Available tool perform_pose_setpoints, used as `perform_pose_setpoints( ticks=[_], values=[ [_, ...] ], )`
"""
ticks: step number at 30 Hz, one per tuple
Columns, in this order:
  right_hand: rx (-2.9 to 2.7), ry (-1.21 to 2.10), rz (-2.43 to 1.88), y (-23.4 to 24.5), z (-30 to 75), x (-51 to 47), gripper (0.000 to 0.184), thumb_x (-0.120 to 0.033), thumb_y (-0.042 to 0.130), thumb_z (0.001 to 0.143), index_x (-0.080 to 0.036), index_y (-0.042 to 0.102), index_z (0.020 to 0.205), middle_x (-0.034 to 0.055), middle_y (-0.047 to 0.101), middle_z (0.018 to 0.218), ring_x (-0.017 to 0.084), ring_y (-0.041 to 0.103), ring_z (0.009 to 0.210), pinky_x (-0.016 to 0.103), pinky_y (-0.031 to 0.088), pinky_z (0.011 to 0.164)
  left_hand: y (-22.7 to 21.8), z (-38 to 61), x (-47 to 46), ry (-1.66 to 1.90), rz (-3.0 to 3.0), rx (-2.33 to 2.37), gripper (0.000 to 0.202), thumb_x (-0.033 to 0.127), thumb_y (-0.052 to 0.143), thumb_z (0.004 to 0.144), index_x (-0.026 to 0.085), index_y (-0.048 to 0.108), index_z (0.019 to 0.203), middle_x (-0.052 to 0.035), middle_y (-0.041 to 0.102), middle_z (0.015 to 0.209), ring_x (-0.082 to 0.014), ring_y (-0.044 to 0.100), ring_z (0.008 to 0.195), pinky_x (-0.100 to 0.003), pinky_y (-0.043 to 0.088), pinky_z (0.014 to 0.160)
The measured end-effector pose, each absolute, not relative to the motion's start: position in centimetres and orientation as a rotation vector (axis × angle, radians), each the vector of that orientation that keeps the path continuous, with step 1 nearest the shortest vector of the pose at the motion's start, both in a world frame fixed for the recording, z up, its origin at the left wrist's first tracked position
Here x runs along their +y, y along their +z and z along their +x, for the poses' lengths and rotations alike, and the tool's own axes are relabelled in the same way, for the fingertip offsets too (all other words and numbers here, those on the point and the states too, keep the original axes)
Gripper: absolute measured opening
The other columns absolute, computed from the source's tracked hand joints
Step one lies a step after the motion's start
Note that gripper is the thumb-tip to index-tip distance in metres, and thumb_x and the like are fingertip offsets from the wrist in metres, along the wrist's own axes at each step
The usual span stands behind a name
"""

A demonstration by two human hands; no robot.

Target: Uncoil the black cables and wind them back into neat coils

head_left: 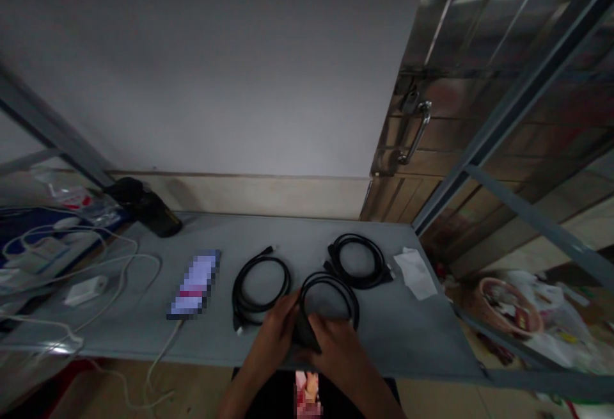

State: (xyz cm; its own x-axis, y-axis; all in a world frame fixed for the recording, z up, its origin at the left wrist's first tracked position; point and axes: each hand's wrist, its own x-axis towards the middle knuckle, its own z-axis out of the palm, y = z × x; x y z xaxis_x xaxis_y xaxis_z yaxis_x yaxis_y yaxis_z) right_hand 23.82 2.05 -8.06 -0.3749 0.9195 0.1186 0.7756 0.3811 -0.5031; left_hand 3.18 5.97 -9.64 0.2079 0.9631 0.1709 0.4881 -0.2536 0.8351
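A black cable wound into a loop is between my two hands near the front edge of the grey table. My left hand is closed on the loop's left side. On its lower part, my right hand grips with bent fingers; the hands hide much of what lies between them. To the left lies a second coiled black cable, its plug ends showing at top and bottom. A third coiled black cable rests behind and right of the held one.
A white paper lies at the table's right. Leftward are a phone with a white cord, a white charger, tangled white cords and a black bottle. Metal posts rise at the sides; a pink basket stands below right.
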Motion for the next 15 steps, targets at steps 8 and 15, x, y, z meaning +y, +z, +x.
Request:
perform_pose_setpoints(
  ticks=[8, 15],
  values=[
    [-2.396, 0.288, -1.433, -11.0, 24.0, 0.5, 0.029, -0.019, 0.088, 0.096, -0.019, 0.077, 0.124, 0.0119, 0.076, 0.133, 0.031, 0.073, 0.126, 0.042, 0.059, 0.114, -9.4, 2.3, 2.9, 0.972, 1.918, 1.402, 0.041, 0.035, 0.058, 0.113, 0.032, 0.071, 0.152, -0.0111, 0.078, 0.147, -0.0282, 0.076, 0.136, -0.048, 0.062, 0.118],
    [-2.513, 0.271, -1.455, -8.9, 24.7, -0.4, 0.018, -0.032, 0.084, 0.104, -0.025, 0.073, 0.117, 0.0021, 0.079, 0.099, 0.026, 0.078, 0.086, 0.037, 0.062, 0.08, -7.6, 2.3, 0.6, 0.948, 1.829, 1.333, 0.044, 0.036, 0.077, 0.103, 0.035, 0.076, 0.146, -0.0088, 0.084, 0.134, -0.0288, 0.081, 0.124, -0.043, 0.065, 0.11]
  ],
)
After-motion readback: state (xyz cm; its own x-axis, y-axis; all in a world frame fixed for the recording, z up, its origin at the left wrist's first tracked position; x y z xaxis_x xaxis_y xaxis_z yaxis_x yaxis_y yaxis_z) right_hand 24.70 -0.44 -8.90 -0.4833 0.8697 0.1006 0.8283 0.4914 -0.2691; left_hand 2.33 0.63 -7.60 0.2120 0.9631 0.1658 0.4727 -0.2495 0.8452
